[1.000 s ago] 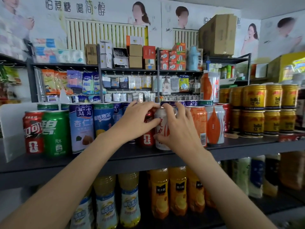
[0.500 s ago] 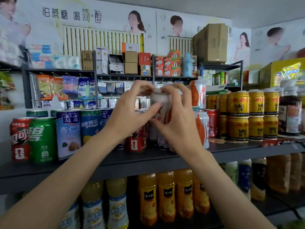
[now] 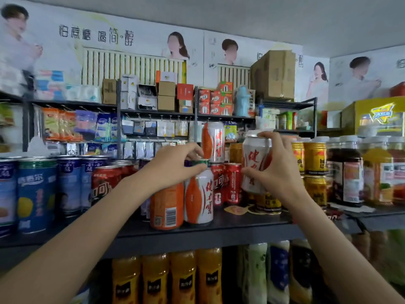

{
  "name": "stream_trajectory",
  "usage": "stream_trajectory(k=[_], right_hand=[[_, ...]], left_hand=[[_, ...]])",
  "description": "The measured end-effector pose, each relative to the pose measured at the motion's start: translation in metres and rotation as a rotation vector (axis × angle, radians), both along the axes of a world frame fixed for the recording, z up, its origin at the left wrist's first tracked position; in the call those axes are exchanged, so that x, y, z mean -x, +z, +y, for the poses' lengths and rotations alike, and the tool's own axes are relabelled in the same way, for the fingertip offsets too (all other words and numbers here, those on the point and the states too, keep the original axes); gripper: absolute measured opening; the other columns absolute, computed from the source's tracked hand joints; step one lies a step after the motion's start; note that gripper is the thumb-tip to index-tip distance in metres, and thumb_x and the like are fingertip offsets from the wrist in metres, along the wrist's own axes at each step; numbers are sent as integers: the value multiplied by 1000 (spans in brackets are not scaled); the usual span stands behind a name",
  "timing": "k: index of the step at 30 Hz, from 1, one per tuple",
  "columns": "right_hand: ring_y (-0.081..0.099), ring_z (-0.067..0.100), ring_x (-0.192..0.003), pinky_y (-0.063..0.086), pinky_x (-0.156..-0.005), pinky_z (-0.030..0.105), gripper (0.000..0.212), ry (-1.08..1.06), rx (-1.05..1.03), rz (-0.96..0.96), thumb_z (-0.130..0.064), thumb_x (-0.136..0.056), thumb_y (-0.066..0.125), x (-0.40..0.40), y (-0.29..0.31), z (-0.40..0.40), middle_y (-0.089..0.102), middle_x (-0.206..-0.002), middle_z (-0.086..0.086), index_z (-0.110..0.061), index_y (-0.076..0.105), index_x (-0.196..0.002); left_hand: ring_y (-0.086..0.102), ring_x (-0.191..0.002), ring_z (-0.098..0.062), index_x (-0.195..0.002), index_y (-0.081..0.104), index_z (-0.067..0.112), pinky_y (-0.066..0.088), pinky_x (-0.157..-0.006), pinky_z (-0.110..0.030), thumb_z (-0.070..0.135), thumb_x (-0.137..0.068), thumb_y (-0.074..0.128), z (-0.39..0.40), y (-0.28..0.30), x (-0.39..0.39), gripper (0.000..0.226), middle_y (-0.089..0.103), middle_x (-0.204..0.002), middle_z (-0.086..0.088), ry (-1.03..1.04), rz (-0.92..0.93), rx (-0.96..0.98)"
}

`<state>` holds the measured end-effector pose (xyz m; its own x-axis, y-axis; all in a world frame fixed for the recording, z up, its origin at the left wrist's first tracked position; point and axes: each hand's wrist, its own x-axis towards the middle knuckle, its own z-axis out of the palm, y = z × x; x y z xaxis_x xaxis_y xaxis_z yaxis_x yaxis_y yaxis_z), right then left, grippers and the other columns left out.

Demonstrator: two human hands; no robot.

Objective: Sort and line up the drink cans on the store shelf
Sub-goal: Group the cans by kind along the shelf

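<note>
My right hand (image 3: 279, 172) grips a white and orange can (image 3: 254, 163) and holds it in the air in front of the gold cans (image 3: 315, 157). My left hand (image 3: 175, 167) is on the can tops, thumb and fingers curled round the rim of a green-topped can (image 3: 200, 162). In front of that can an orange can (image 3: 166, 207) and a white and orange can (image 3: 199, 196) stand on the dark shelf (image 3: 219, 226). Another white and orange can (image 3: 213, 141) is stacked on red cola cans (image 3: 228, 183).
Tall blue cans (image 3: 37, 194) and more red cola cans (image 3: 105, 183) fill the shelf's left part. Dark and orange bottles (image 3: 350, 172) stand at the right. Orange juice bottles (image 3: 184, 279) line the shelf below. Boxes and hanging packets sit on the racks behind.
My right hand has carried the white and orange can to the right, alone. My left hand let go of it and dropped onto the can tops. The view swung right.
</note>
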<state>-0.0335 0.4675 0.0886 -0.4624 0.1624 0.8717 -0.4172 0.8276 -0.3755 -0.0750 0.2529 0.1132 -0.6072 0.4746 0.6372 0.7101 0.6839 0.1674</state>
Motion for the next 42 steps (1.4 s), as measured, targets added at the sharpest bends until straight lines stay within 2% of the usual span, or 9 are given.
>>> stream_trajectory(k=[5, 10, 15, 18, 22, 25, 30, 35, 42], right_hand=[[39, 9, -114, 39, -90, 20, 79, 131, -51, -175, -19, -65, 83, 29, -38, 6, 33, -134, -1, -21, 38, -130], [36, 5, -112, 36, -90, 18, 79, 196, -20, -203, -19, -66, 82, 43, -50, 0, 29, -137, -1, -23, 36, -130], [29, 19, -133, 36, -107, 37, 81, 154, -86, -302, -21, -73, 77, 53, -47, -4, 18, -145, 1, -21, 27, -137], [16, 23, -139, 25, -113, 36, 71, 57, -150, -229, -28, -79, 71, 51, -41, -9, 11, -150, 5, -18, 31, -137], [42, 13, -123, 38, -104, 29, 47, 254, -107, -78, -34, -86, 62, 33, -26, -37, 38, -135, -1, -19, 45, -127], [37, 12, -125, 39, -103, 32, 61, 358, -190, -227, -41, -82, 65, 32, -33, -63, 34, -135, -4, -24, 36, -133], [29, 17, -132, 34, -105, 32, 73, 303, -197, -209, -31, -77, 73, 43, -50, -77, 18, -143, -6, -30, 28, -136], [30, 27, -131, 38, -103, 38, 71, 123, -231, -174, -29, -78, 72, 42, -53, -73, 17, -143, 3, -25, 30, -135], [42, 40, -125, 38, -101, 50, 71, -201, -463, -132, -35, -60, 84, 46, -50, -68, 54, -124, 20, -4, 56, -117]], left_hand=[[61, -89, -7, -98, 63, 25, 50, -86, -28, 35, -83, 64, 16, -6, 2, 19, 66, -94, 7, 123, 35, 95], [60, -94, -4, -103, 63, 25, 45, -78, -12, 28, -82, 67, 12, -3, 2, 22, 66, -102, 8, 104, -29, 89], [53, -100, 0, -112, 57, 25, 36, -77, -7, 25, -83, 67, -11, -3, -2, 31, 56, -108, 17, 101, -4, -116], [56, -98, -3, -107, 58, 25, 41, -80, -14, 23, -86, 63, -30, -4, -6, 22, 59, -106, 13, 130, -26, -172], [57, -96, -3, -102, 62, 23, 44, -84, -19, 28, -86, 62, -45, -12, -8, 17, 61, -103, 12, 145, -84, -165], [51, -93, 5, -100, 59, 30, 38, -73, -8, 30, -84, 64, -49, -21, -11, 17, 55, -99, 23, 141, -75, -161], [50, -100, -2, -111, 43, 32, 44, -81, -17, 35, -75, 72, -44, -48, -13, 46, 48, -114, 15, 141, -105, -238], [48, -107, -12, -116, 32, 27, 45, -90, -28, 45, -72, 73, -29, -68, -7, 62, 39, -122, 6, 272, 80, -226], [44, -110, -14, -119, 33, 25, 42, -92, -28, 46, -74, 69, -26, -71, -4, 62, 36, -122, 6, 284, 112, -243]])
